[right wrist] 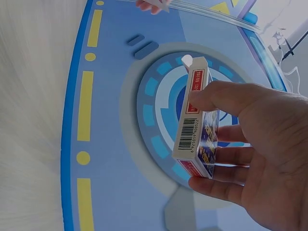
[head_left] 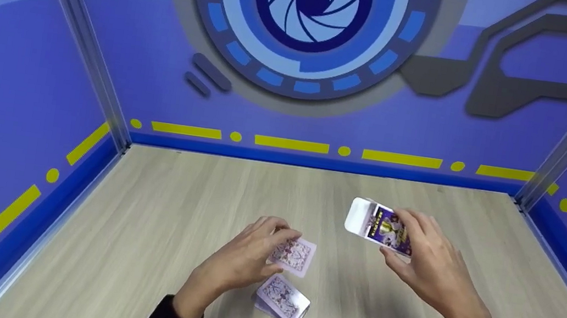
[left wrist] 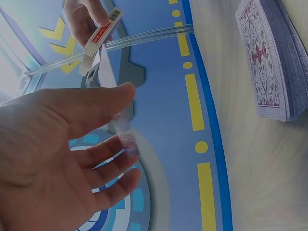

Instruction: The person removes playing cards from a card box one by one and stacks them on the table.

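Observation:
My left hand (head_left: pixel 252 254) pinches a playing card (head_left: pixel 297 258) with a patterned back between thumb and fingers. In the left wrist view that card (left wrist: pixel 126 137) shows nearly edge-on and blurred. Just below the hand, a deck of playing cards (head_left: pixel 283 299) lies on the table, its upper cards slightly askew. At the right, my right hand (head_left: pixel 433 260) grips a card box (head_left: pixel 390 230) by its sides, above the table. The box's white flap (head_left: pixel 358 215) stands out toward the left. A barcode (right wrist: pixel 187 134) marks the narrow side of the box under my right thumb.
The wood-grain table (head_left: pixel 185 223) meets a blue printed wall (head_left: pixel 294 122) at its far edge. Blue side panels (head_left: pixel 3 142) stand left and right, joined to the back wall by metal corner posts (head_left: pixel 84 37).

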The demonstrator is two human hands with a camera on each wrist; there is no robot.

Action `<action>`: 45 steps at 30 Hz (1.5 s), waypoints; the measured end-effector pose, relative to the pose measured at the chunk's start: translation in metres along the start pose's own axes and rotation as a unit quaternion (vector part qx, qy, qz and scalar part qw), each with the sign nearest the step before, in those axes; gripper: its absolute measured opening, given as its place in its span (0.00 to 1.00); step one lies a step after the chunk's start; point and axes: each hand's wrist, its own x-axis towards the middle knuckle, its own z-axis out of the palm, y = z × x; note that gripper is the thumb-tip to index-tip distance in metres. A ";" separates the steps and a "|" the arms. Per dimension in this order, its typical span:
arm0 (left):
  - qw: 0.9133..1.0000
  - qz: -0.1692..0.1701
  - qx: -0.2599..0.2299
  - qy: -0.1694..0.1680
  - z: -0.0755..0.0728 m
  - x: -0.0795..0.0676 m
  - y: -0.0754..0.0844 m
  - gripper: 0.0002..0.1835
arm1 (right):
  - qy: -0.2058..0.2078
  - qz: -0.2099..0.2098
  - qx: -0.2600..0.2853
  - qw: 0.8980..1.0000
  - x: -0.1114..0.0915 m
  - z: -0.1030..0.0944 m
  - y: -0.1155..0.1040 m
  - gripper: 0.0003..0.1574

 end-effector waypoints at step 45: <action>0.974 -0.059 0.037 -0.218 0.050 -0.003 0.012 0.30 | -0.038 0.018 -0.017 0.999 0.000 0.001 -0.004 0.43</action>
